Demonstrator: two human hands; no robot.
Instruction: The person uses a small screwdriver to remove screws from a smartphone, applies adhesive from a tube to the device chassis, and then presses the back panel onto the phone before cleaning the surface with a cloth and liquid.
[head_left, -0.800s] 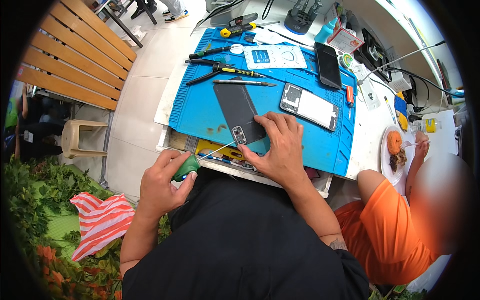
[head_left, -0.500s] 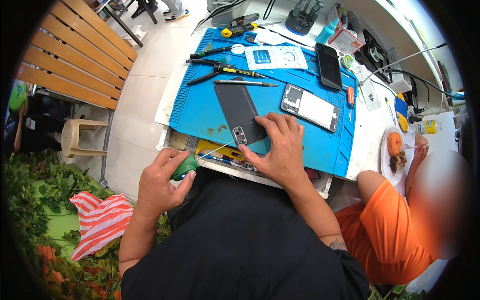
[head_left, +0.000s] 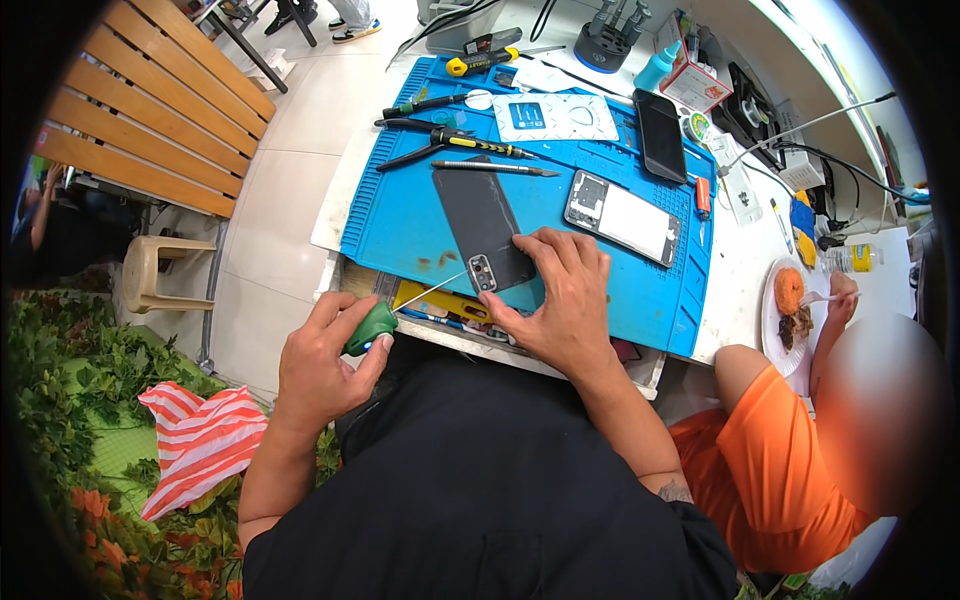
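The left hand (head_left: 325, 355) is wrapped firmly round the handle of a green-handled driver (head_left: 371, 330), and the right hand (head_left: 565, 295) pinches the near right corner of a black phone back (head_left: 478, 215), thumb low and fingers on its long side. The phone back lies slantwise on a blue mat (head_left: 395, 235) on the tabletop (head_left: 735, 290), its far end under a slim metal tool (head_left: 495, 168), with an opened phone (head_left: 622, 218) to its right. The driver's thin shaft (head_left: 430, 292) reaches the left edge just beside the camera block (head_left: 481, 273); whether the tip touches or only nears it is too small to tell.

To do this well, the shaft should probably stay low and the pressure light, with short, controlled strokes rather than one hard push. A slip would likely run across the camera block toward the right fingers, so that grip is best kept out of the tip's line.

Against the earlier frame, the tip sits slightly farther up the edge, away from the near corner, while the right hand's hold on the phone back looks unchanged
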